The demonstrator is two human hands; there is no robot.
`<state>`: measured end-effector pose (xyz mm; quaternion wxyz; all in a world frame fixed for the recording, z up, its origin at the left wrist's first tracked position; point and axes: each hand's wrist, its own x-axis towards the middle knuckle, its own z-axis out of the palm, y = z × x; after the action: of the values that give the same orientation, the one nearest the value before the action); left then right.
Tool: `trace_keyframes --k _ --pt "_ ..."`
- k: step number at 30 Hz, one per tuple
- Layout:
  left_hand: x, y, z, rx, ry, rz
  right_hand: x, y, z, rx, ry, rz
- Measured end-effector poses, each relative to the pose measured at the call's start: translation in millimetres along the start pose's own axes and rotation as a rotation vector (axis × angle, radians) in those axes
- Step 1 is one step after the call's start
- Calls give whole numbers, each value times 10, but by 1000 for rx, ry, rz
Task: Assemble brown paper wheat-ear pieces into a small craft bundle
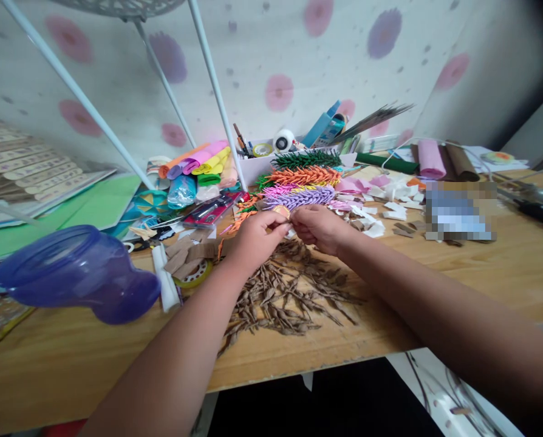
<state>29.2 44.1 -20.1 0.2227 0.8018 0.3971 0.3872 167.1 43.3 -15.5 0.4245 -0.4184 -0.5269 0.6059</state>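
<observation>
Both hands meet over the middle of the table, fingertips almost touching. My left hand point(259, 238) is closed in a pinch, and so is my right hand point(316, 228); whatever lies between their fingers is too small to make out. Just beyond the fingertips shows a small round yellowish thing point(281, 211), partly hidden. Under and in front of the hands spreads a heap of brown twisted paper pieces point(290, 297). Behind them lie bunches of twisted paper spikes: a purple bunch point(305, 197), an orange bunch point(305, 176) and a dark green bunch point(305, 159).
A translucent purple container point(80, 267) stands at the left, near a roll of tape point(195, 274). Rolls of coloured crepe paper point(203, 159) lie behind. White paper scraps point(394, 209) are scattered at the right. White metal legs point(219, 91) rise from the wooden table point(494, 276).
</observation>
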Motion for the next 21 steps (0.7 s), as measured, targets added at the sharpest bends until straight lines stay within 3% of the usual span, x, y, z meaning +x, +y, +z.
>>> trace_keyframes --k 6,9,12,15,18,21 --pt "34 -97 41 -351 -53 -165 32 36 -62 -366 71 -189" --pt "36 -141 63 -402 -40 -197 38 38 -75 -487 63 -215" --pt "35 -143 55 -238 33 -131 29 31 -47 -468 50 -184" --pt "35 -97 9 76 140 93 5 25 15 -312 28 -110" --pt "37 -55 -55 325 156 281 -18 17 57 -154 -5 -17" --pt "33 -38 -109 378 133 273 -1 7 -14 -182 -14 -36"
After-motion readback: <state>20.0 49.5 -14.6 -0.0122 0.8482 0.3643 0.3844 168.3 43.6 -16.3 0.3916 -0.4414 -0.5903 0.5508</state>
